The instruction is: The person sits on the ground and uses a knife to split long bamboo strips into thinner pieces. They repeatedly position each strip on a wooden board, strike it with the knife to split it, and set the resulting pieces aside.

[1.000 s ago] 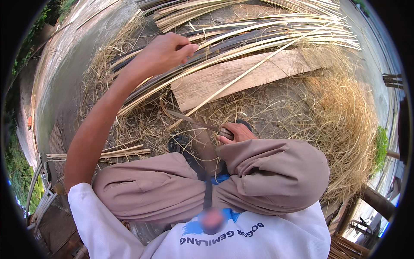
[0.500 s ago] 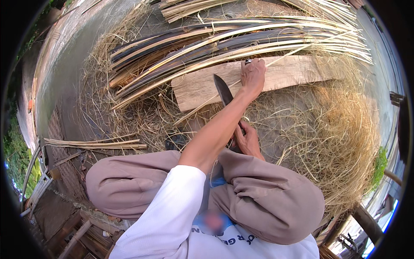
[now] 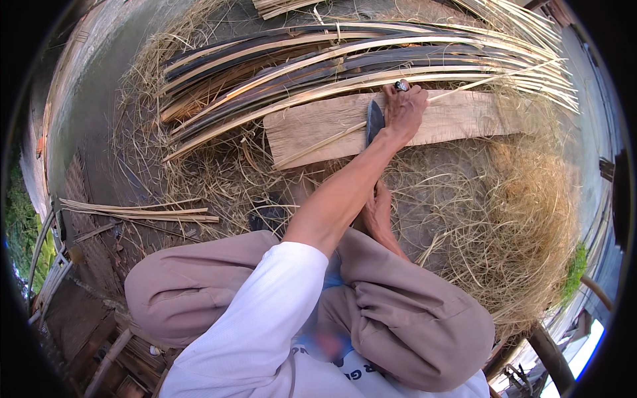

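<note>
My left hand (image 3: 406, 111) reaches far forward, its fingers closed on a thin pale bamboo strip (image 3: 325, 142). The strip lies slantwise over a wooden board (image 3: 458, 118) and runs on past the hand toward the far right. A dark, shiny ring-like piece shows at the left fingers. Nearer my body, my right hand (image 3: 378, 209) is closed on a knife, its handle hidden behind my left forearm. The broad dark knife blade (image 3: 375, 125) points forward beside the left hand, across the strip; whether it touches the strip I cannot tell.
Long split bamboo strips (image 3: 285, 73), pale and dark, lie bundled beyond the board. Curly shavings (image 3: 517, 219) heap up on the right and scatter around. A small bunch of strips (image 3: 139, 211) lies at left. My bent knees (image 3: 411, 298) frame the near side.
The knife blade has moved forward and right, turning more upright, close to the left hand. My left hand has shifted slightly right. The strip's near end now rests over the board.
</note>
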{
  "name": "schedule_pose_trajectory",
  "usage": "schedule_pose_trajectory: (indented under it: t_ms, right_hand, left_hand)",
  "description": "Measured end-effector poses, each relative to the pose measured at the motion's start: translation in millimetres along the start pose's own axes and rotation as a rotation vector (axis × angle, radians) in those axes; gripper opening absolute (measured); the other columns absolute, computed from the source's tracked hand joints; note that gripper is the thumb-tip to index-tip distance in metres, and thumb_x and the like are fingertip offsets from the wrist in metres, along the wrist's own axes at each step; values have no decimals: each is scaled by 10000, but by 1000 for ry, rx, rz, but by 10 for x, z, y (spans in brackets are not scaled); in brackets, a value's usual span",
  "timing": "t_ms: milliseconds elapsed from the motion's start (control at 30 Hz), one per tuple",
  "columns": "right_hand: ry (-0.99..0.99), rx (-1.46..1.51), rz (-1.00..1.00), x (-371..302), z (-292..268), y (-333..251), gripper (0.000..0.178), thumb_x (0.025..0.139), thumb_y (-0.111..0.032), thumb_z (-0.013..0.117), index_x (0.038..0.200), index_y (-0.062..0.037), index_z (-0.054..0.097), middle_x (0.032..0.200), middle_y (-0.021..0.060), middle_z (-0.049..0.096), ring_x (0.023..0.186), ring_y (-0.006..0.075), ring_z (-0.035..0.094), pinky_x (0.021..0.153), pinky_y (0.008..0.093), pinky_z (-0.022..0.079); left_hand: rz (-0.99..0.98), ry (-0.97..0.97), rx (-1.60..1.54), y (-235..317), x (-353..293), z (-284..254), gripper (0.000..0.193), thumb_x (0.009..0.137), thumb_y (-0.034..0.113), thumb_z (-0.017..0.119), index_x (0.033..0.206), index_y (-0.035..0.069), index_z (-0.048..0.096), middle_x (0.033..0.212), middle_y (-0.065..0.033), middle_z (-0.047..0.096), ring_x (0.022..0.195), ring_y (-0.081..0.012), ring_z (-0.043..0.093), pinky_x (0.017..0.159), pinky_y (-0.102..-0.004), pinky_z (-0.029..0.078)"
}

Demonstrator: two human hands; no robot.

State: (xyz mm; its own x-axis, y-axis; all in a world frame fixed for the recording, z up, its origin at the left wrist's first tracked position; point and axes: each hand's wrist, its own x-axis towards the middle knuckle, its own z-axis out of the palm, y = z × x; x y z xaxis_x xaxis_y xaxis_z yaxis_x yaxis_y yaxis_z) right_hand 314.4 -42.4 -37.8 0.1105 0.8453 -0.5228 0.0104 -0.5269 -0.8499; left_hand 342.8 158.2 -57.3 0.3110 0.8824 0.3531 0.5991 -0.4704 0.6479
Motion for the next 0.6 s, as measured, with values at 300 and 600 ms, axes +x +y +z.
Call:
schedule_pose_trajectory:
  t_ms: [300,600]
  right_hand:
    - [-88,-196,-272,-150,294,-26,392,1077,-348,517,1002,21,623,689,79,624,607,120,621,546,269,473]
    - [2,-153,30,-45,23,132,399,1083,-351,512,995,22,623,642,78,608,548,140,596,518,302,473]
  left_hand:
    - [-17,-13,1,-72,-2,48,118,951,201,663,895,98,681,930,-51,694,1050,-291,549,950,-512,314]
    - [-229,-252,-153,-177,188,-37,303,897,364,675,919,62,680,963,-135,727,1076,-352,559,990,-561,306]
